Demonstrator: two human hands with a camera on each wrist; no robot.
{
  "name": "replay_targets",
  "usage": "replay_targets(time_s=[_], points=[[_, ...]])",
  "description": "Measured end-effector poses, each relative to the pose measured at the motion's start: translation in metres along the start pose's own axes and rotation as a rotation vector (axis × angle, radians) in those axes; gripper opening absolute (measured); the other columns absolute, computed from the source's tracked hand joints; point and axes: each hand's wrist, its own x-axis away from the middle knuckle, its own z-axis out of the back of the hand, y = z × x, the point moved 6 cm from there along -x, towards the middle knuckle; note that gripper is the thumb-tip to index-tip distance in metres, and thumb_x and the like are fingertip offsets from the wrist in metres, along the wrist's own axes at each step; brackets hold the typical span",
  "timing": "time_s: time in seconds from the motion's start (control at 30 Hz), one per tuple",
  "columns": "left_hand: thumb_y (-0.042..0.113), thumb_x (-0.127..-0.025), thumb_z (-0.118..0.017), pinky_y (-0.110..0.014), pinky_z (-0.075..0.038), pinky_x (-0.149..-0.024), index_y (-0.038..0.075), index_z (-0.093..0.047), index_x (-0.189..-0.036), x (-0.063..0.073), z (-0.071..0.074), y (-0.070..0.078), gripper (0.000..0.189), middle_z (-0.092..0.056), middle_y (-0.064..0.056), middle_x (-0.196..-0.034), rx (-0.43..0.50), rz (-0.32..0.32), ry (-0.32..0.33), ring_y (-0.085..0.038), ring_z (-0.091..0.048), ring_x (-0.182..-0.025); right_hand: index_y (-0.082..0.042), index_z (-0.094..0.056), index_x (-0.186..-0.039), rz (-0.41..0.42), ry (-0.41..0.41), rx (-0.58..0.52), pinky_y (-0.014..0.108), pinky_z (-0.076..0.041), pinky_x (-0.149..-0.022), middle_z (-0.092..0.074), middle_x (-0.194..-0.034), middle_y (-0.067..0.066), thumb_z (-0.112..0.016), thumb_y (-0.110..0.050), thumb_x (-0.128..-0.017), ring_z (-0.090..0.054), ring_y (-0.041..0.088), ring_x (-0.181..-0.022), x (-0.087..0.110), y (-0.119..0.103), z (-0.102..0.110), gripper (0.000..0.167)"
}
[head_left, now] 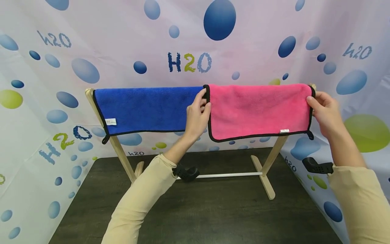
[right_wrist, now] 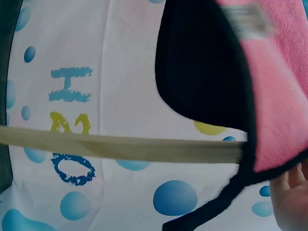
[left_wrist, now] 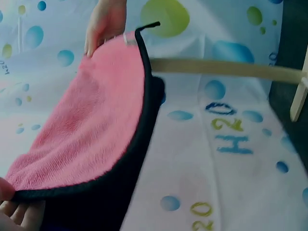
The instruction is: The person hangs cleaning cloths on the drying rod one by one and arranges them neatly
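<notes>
A pink towel (head_left: 259,112) with black edging hangs over the top of a wooden rack, on its right half. My left hand (head_left: 198,115) holds the towel's left edge near the top, thumb in front and fingers behind. At the opposite edge, my right hand (head_left: 327,110) pinches the black border between thumb and fingers. In the left wrist view the pink towel (left_wrist: 91,115) spans between both hands, and its dark back side shows below. A blue towel (head_left: 146,108) with the same edging hangs on the left half, just beside my left hand.
The rack has slanted wooden legs (head_left: 275,154) and a white lower bar (head_left: 230,175). It stands on a dark wood-grain table (head_left: 207,213). Behind it hangs a white backdrop (head_left: 112,27) printed with blue and green dots. A black wrist strap (head_left: 318,166) sits on my right wrist.
</notes>
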Motion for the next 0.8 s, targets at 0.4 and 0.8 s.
replay_targets(time_s=[0.4, 0.8], points=[[0.013, -0.094, -0.046, -0.021, -0.036, -0.052, 0.001, -0.045, -0.132, -0.029, 0.004, 0.015, 0.040, -0.056, -0.006, -0.069, -0.389, 0.157, -0.182, -0.015, -0.049, -0.057, -0.017, -0.066, -0.089, -0.031, -0.050, -0.153, 0.011, -0.048, -0.061, -0.062, -0.076, -0.007, -0.057, -0.009, -0.088, -0.057, 0.003, -0.069, 0.010, 0.020, 0.001, 0.011], [0.014, -0.094, -0.049, -0.024, -0.042, -0.055, 0.004, -0.040, -0.134, -0.023, 0.007, 0.005, 0.042, -0.061, -0.009, -0.075, -0.322, 0.145, -0.179, -0.017, -0.056, -0.061, -0.015, -0.061, -0.094, 0.079, 0.059, -0.145, 0.010, -0.048, -0.061, -0.061, -0.078, -0.006, -0.055, -0.006, -0.089, -0.060, 0.002, -0.066, 0.006, 0.012, -0.003, 0.011]])
